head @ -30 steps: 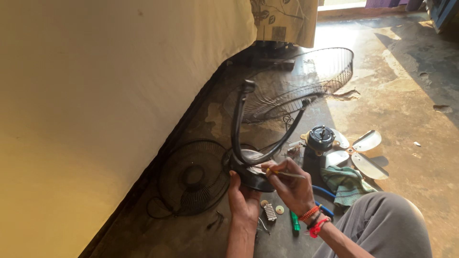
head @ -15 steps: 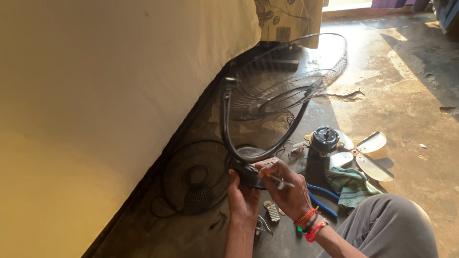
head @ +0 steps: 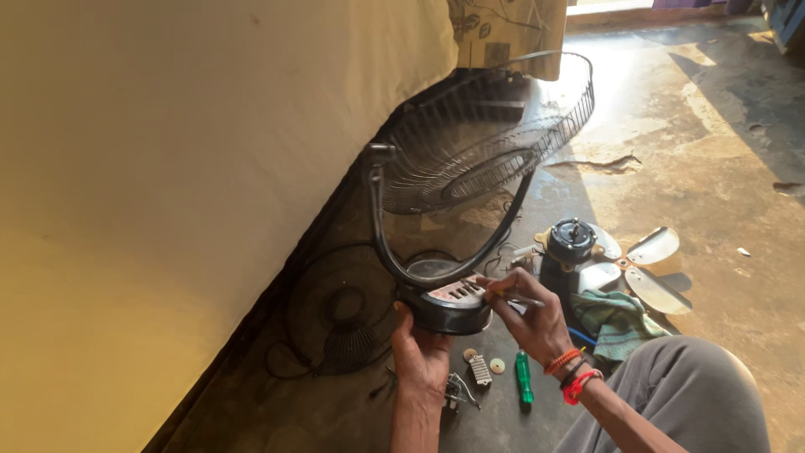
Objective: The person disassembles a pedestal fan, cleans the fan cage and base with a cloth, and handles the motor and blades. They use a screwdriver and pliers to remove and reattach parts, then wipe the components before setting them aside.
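Now fan base (head: 449, 306) nearer, left hand (head: 422, 352) beneath, right hand (head: 528, 319) atop.

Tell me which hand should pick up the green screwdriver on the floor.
Right, probably. The green screwdriver lies just below the right hand, though its fingers pinch a thin tool. The left hand cups the fan base, steadying it.

One label only: small rectangular control-panel sticker (head: 457, 291) on top of the dark fan base (head: 444, 312), white with red, just left of right hand (head: 528, 323), above left hand (head: 422, 352). No packages, signs, screens.
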